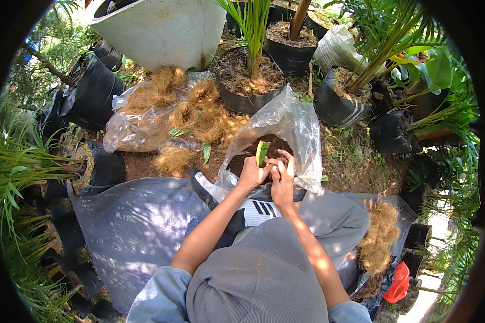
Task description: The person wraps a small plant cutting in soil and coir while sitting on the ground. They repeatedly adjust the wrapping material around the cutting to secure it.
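Observation:
Between my hands stands a short green leaf cutting [262, 152] with a yellowish edge, its tip pointing up. My left hand [254, 173] pinches it low down. Close beside, my right hand [282, 173] has its fingers bent at the cutting's base; whether they grip it or something small is hidden. Both hands are over dark brown soil [242, 155] inside a clear plastic bag [307, 141], whose mouth is spread open towards me. A loose piece of leaf [307, 178] lies on the bag's near right side.
Coconut-like fibre [210, 117] lies on a plastic sack [139, 135] at left, with more fibre [380, 234] at right. A potted palm [250, 80] and a large pale planter [165, 34] stand beyond. Under me is a blue-grey sheet [137, 234]. A red plastic bag [398, 282] lies right.

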Motion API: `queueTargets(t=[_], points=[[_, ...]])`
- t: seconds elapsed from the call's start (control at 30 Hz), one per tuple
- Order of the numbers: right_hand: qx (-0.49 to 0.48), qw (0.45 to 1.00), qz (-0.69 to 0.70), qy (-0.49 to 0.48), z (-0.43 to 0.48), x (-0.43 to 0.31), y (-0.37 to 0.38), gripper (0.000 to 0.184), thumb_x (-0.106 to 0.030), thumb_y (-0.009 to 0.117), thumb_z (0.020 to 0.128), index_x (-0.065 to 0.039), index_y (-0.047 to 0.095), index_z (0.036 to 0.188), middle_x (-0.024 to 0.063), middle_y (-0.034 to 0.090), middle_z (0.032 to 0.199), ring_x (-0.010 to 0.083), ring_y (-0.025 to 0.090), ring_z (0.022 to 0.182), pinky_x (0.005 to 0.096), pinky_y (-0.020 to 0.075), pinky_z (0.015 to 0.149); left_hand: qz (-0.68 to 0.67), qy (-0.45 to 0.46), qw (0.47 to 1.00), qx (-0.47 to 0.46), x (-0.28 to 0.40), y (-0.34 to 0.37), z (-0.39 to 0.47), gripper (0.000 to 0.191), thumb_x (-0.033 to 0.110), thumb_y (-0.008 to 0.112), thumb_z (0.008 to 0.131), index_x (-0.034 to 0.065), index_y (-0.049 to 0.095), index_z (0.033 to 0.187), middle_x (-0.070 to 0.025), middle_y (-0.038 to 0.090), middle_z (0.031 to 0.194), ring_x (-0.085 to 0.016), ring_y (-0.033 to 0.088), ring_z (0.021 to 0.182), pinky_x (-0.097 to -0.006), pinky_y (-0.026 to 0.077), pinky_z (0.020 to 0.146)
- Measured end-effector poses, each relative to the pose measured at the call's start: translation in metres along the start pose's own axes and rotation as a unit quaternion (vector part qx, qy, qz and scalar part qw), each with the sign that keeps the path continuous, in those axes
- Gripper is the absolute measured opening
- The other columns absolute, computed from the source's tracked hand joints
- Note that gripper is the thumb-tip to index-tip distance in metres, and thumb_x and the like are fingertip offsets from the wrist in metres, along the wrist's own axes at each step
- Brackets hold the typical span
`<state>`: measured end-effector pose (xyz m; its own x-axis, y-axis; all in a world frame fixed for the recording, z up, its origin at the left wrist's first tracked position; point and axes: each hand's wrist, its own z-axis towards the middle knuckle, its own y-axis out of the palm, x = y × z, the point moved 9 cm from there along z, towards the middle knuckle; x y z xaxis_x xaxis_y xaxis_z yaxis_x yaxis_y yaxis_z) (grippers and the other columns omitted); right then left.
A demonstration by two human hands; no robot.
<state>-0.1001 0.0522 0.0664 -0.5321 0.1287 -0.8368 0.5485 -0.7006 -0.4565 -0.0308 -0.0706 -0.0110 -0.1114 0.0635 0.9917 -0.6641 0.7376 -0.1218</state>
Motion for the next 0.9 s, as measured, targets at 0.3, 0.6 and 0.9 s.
queueTargets(t=[0.3,0.6,0.9], points=[[-0.034,0.999,-0.014,-0.004,0.0,0.0,0.001,0.028,-0.024,0.067,0.112,-0.005,0.086,0.116,0.0249,0.06,0.151,0.0411,0.056,0.137,0.0537,0.0474,0.117,-0.001,0.008,1.0,-0.019,0.008,-0.001,-0.001,0.027,0.014,0.083,0.089,-0.0029,0.063,0.079,-0.007,0.058,0.066,-0.011,0.049,0.068,-0.0383,0.045,0.059],[-0.031,0.999,0.001,0.015,-0.004,-0.002,0.003,0.047,-0.038,0.056,0.119,-0.006,0.089,0.112,0.024,0.058,0.153,0.0411,0.056,0.139,0.0529,0.046,0.118,-0.001,-0.031,0.999,-0.014,-0.002,0.0,0.0,0.027,0.013,0.084,0.088,-0.0032,0.064,0.081,-0.0101,0.061,0.065,-0.015,0.052,0.063,-0.0408,0.047,0.059],[0.012,1.0,-0.007,-0.009,0.001,-0.001,-0.005,0.051,-0.039,0.051,0.121,-0.004,0.087,0.115,0.0254,0.059,0.149,0.0429,0.055,0.142,0.0538,0.044,0.12,0.041,0.031,0.999,-0.009,0.011,0.001,0.0,0.025,0.017,0.081,0.089,-0.0028,0.067,0.084,-0.0215,0.065,0.07,-0.036,0.065,0.062,-0.046,0.051,0.062]])
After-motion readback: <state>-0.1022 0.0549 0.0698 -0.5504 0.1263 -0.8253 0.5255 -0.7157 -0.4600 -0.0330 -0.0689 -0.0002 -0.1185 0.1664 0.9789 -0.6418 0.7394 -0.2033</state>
